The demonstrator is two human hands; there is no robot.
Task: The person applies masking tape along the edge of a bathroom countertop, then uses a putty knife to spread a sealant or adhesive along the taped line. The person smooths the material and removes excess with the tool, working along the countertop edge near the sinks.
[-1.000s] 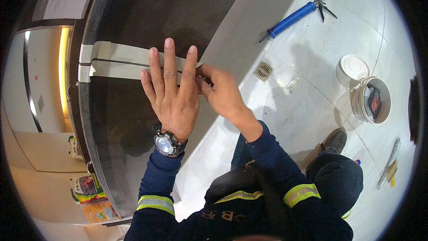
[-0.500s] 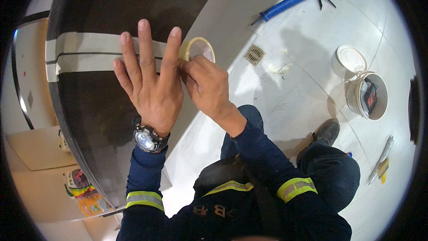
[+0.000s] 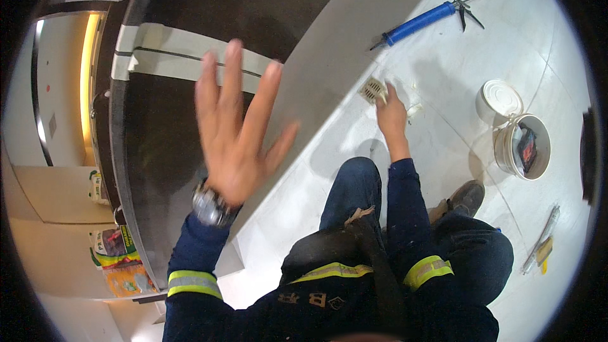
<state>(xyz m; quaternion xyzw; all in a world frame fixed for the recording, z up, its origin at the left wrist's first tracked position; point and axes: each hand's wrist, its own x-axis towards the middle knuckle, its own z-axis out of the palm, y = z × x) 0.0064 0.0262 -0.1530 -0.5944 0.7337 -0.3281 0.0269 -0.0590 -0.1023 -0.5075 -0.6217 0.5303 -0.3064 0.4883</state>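
My left hand [image 3: 237, 133], a watch [image 3: 214, 202] on its wrist, is raised over the dark panel [image 3: 164, 126] with fingers spread, holding nothing. Beyond its fingertips, two pale strips of masking tape [image 3: 183, 41] run across the panel, a thin dark line between them. My right hand [image 3: 392, 117] is low over the floor beside a square drain grate [image 3: 370, 90]. Its fingers are closed on a cream roll of masking tape [image 3: 381, 97], seen nearly edge-on and mostly hidden by the hand.
A blue caulking gun [image 3: 421, 23] lies on the pale tiled floor. To the right stand a lidded tub [image 3: 502, 98] and an open bucket [image 3: 539, 163] with things inside. A brush [image 3: 543, 250] lies farther right; bags [image 3: 114, 247] are at the left.
My right hand has moved right and down from the panel to the floor by the drain, taking the tape roll along. My left hand has lifted off the tape strips. The view has shifted.
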